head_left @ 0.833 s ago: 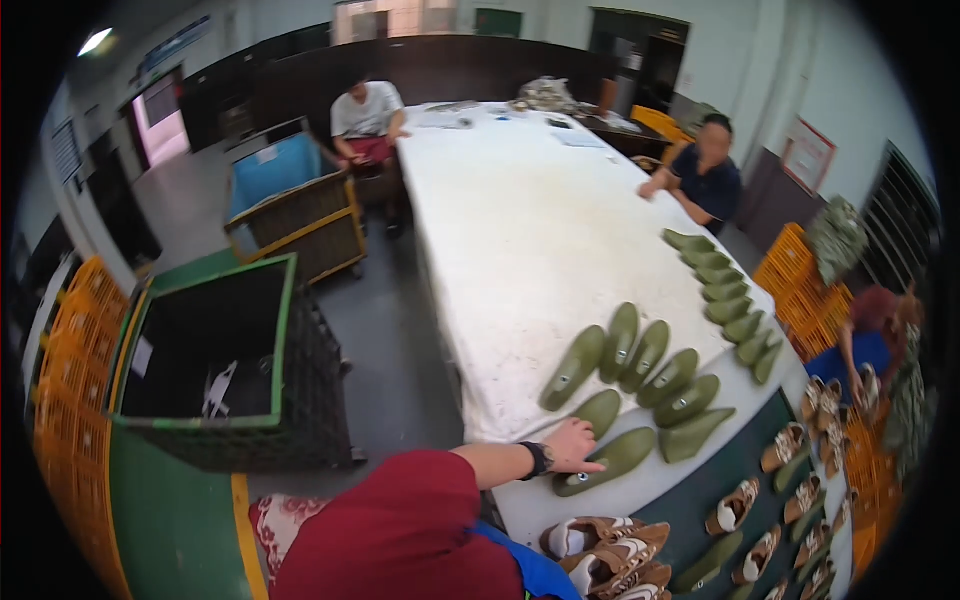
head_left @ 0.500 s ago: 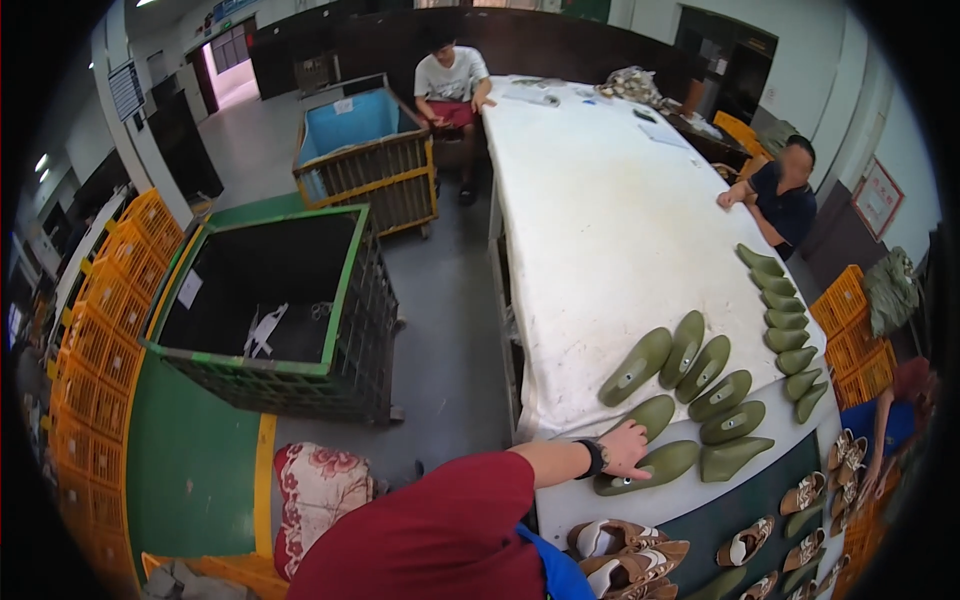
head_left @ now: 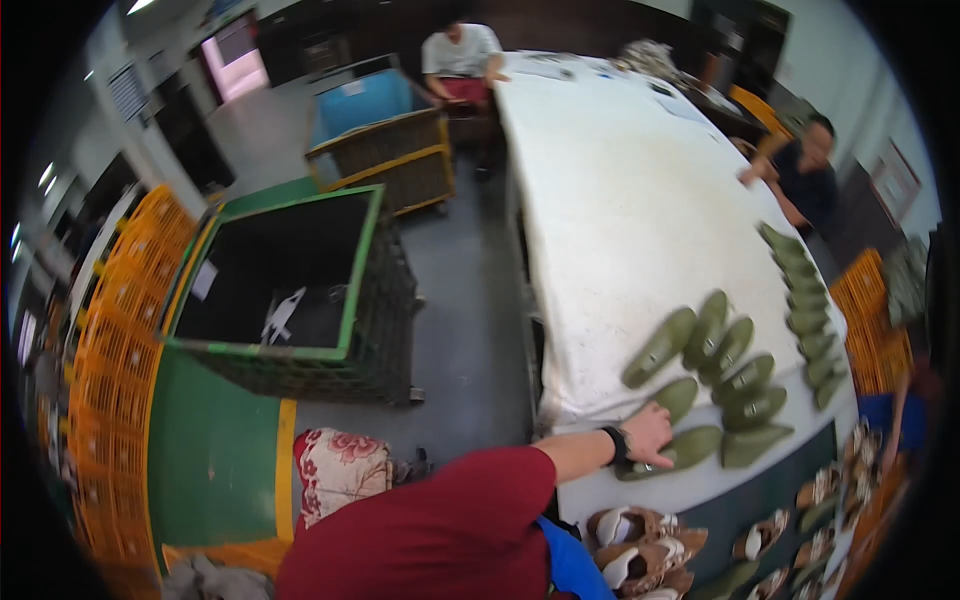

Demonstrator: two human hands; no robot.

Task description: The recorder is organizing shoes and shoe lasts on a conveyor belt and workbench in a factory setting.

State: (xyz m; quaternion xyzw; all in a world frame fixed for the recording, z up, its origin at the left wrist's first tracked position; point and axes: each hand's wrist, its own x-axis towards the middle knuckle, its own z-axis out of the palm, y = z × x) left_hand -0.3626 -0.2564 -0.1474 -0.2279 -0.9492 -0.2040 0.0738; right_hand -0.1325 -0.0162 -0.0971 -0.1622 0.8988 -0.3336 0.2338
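Observation:
My left hand (head_left: 647, 432), with a dark watch on the wrist, lies over two green shoe lasts on the near part of the table. Its curled fingers are at the upper last (head_left: 680, 398), and the thumb reaches onto the lower last (head_left: 697, 446). Fingertips are partly hidden. More green lasts (head_left: 748, 378) lie right beside them, and a column of others (head_left: 806, 300) runs along the table's right side. Below my forearm stand brown and white shoes (head_left: 640, 562). My right hand does not show.
A long table (head_left: 640, 180) with a white cover stretches away. To the left stand a green-rimmed cart (head_left: 350, 330), a blue-lined cart (head_left: 390, 170) and orange crates (head_left: 125, 310). People sit at the far end and right side; another person's arm (head_left: 893, 420) is by the shoes.
The whole view has shifted, so the scene sits farther right, with some blur. My left hand stays on the same two lasts. At the right, the seated person's arms have moved.

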